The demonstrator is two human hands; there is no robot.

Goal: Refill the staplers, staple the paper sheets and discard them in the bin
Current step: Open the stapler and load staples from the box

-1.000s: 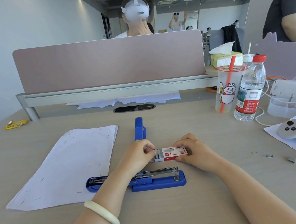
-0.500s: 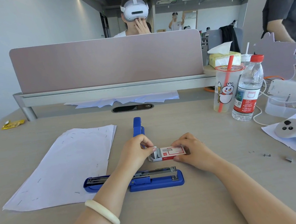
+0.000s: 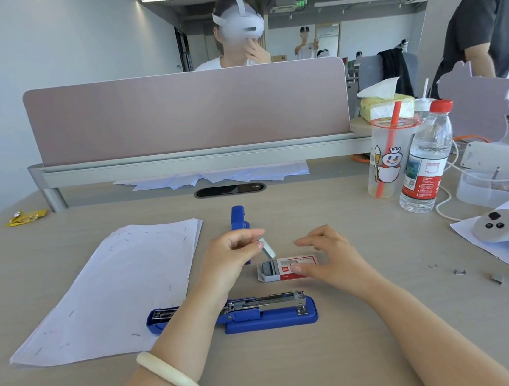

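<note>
Two hands: over desk.
L hand (image 3: 232,252): pinched staple strip (image 3: 268,248), tilted.
R hand (image 3: 327,255): fingers spread, thumb pressed staple box (image 3: 288,269).

The bench (image 3: 295,375) is showing a pale beige wood tone. The opened stapler (image 3: 268,314) is showing blue plastic around a silver metal channel, and the second stapler (image 3: 238,217) behind it is showing the same blue. The staple box (image 3: 291,267) is showing red and white, its staples grey. The paper sheets (image 3: 116,287) are looking white, flecked with small dark staples. The bracelet (image 3: 168,374) is looking cream. The divider panel (image 3: 186,112) is showing dusty pink.
</note>
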